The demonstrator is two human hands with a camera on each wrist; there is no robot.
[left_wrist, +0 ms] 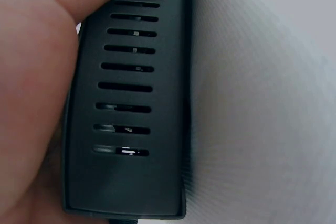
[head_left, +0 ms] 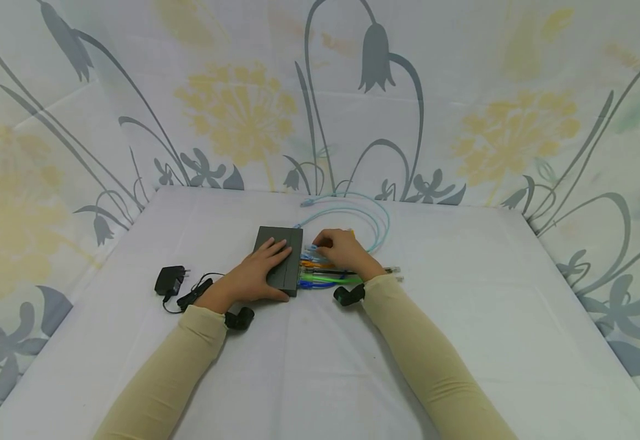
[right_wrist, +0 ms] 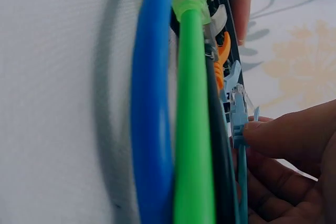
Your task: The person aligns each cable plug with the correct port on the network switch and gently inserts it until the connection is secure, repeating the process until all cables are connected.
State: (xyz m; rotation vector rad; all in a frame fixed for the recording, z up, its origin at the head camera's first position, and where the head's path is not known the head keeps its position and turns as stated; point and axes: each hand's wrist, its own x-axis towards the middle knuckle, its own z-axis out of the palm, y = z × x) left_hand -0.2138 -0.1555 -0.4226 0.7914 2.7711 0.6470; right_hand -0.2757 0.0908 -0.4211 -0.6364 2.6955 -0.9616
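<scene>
A dark grey network switch [head_left: 280, 269] lies on the white-covered table. My left hand [head_left: 253, 274] rests across its top with fingers spread, the thumb by its near edge. In the left wrist view, that hand lies along the switch's slotted side [left_wrist: 126, 93]. At the port side, my right hand [head_left: 343, 249] pinches a light blue cable plug [right_wrist: 239, 129] between thumb and fingers, close to the ports. Beside it, a blue cable [right_wrist: 152, 103], a green cable [right_wrist: 193, 114], a black cable [right_wrist: 218, 114] and an orange plug [right_wrist: 223, 61] run from the port row.
Left of the switch lies a black power adapter [head_left: 169, 280] with its bundled cord [head_left: 195, 294]. A pale blue cable [head_left: 383, 214] loops behind the switch and the right hand. Loose cable ends [head_left: 394, 269] stick out right of the right wrist. Flower-patterned cloth [head_left: 243, 122] hangs behind the table.
</scene>
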